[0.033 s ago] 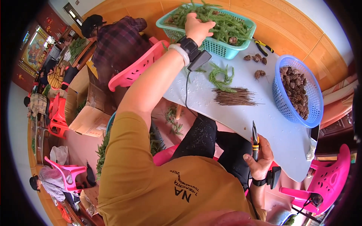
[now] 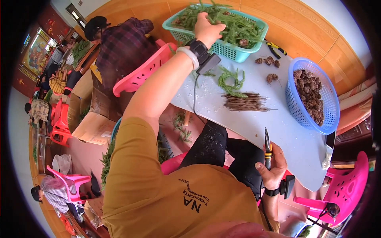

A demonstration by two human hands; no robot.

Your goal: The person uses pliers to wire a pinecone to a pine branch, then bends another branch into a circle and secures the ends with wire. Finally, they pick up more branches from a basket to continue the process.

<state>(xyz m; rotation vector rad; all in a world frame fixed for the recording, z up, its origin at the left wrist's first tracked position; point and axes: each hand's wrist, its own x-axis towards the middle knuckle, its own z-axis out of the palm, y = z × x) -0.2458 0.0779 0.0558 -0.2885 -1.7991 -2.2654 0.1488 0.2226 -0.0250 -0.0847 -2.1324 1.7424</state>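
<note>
My left hand (image 2: 207, 31) reaches over the long green plastic basket (image 2: 234, 54) at the back of the table. Its thumb stands apart from the fingers, and the fingertips are partly lost among the green sprigs (image 2: 234, 25) heaped there with some pine cones. In my right hand (image 2: 274, 168), by the table's near edge, is a pair of pliers (image 2: 267, 152) with black and yellow handles, jaws pointing up. A small ring of green sprig (image 2: 231, 82) lies on the table, touching a bundle of thin brown sticks (image 2: 245, 102).
A blue round basket (image 2: 293, 93) of pine cones (image 2: 307, 95) stands on the right of the table (image 2: 278, 123). Loose cones (image 2: 272, 77) and other yellow-black pliers (image 2: 274, 49) lie behind. Around me are a pink chair (image 2: 349, 190), a cardboard box (image 2: 95, 115) and a person in plaid (image 2: 123, 45).
The whole view has shifted very slightly. Both hands and the things on the table keep their places.
</note>
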